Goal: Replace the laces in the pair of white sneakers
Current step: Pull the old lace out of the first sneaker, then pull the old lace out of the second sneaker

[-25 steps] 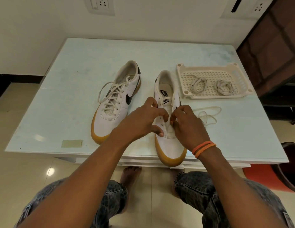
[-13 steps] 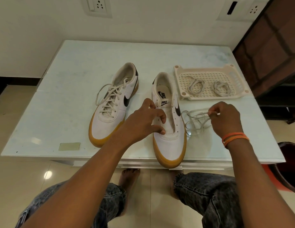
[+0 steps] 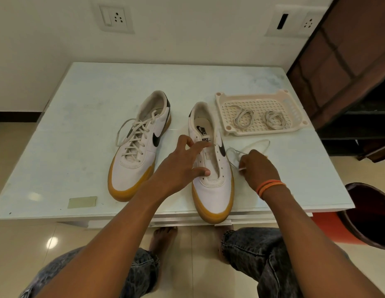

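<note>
White unlaced sneaker (image 3: 213,186), lengthwise, toe nearest

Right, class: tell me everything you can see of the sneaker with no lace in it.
The unlaced sneaker is white, leather-looking, with a gum-coloured sole, a black swoosh on its side and a black logo on the insole and tongue. Its eyelets are empty and the throat gapes open. It lies upright on the table, toe over the near edge, heel toward the wall. The left hand rests on it, thumb at the throat's lower end. The removed lace lies beside it on the right, held by the right hand.
</note>
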A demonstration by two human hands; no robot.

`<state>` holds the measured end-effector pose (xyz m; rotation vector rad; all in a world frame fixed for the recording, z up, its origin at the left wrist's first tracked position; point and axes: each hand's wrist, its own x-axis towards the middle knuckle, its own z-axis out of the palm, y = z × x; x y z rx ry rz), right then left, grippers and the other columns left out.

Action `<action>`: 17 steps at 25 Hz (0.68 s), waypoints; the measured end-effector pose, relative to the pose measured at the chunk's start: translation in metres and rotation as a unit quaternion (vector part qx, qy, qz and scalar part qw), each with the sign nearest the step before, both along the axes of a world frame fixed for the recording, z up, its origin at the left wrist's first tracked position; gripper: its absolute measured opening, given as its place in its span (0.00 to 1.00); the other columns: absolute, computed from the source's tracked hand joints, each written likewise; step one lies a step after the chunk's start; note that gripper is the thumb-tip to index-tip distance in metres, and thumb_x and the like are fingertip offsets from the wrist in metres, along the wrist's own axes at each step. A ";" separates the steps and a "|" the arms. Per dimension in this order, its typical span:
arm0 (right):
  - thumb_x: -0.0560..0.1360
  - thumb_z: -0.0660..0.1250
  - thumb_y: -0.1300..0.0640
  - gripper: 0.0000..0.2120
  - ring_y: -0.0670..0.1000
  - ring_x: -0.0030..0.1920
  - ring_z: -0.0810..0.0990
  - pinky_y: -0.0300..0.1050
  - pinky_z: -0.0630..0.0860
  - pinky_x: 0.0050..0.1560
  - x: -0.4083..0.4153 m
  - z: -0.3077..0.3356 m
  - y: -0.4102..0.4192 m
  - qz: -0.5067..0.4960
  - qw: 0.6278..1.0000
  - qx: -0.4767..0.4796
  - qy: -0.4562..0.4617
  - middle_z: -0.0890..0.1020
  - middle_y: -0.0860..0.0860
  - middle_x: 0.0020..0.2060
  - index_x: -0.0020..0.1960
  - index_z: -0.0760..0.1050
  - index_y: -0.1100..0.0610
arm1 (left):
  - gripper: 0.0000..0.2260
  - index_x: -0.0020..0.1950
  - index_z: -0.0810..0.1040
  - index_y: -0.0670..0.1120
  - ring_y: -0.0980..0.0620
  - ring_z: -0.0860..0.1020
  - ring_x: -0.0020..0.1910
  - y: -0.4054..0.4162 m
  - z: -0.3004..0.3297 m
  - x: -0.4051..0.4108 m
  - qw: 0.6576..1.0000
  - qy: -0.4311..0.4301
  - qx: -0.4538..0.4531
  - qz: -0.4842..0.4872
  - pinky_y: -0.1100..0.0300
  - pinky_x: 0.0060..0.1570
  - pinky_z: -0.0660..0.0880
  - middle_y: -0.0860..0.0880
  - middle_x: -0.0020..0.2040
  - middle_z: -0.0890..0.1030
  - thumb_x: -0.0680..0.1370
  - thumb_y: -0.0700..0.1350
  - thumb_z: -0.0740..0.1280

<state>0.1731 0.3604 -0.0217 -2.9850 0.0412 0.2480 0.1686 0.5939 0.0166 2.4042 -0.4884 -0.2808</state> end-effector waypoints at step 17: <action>0.76 0.62 0.38 0.47 0.57 0.78 0.41 0.61 0.44 0.76 -0.041 0.002 0.101 -0.017 0.987 0.159 -0.014 0.41 0.55 0.78 0.77 0.31 0.49 | 0.34 0.75 0.62 0.47 0.37 0.65 0.68 0.036 0.013 0.019 0.939 -0.168 0.146 0.264 0.40 0.63 0.70 0.38 0.71 0.64 0.74 0.50 0.73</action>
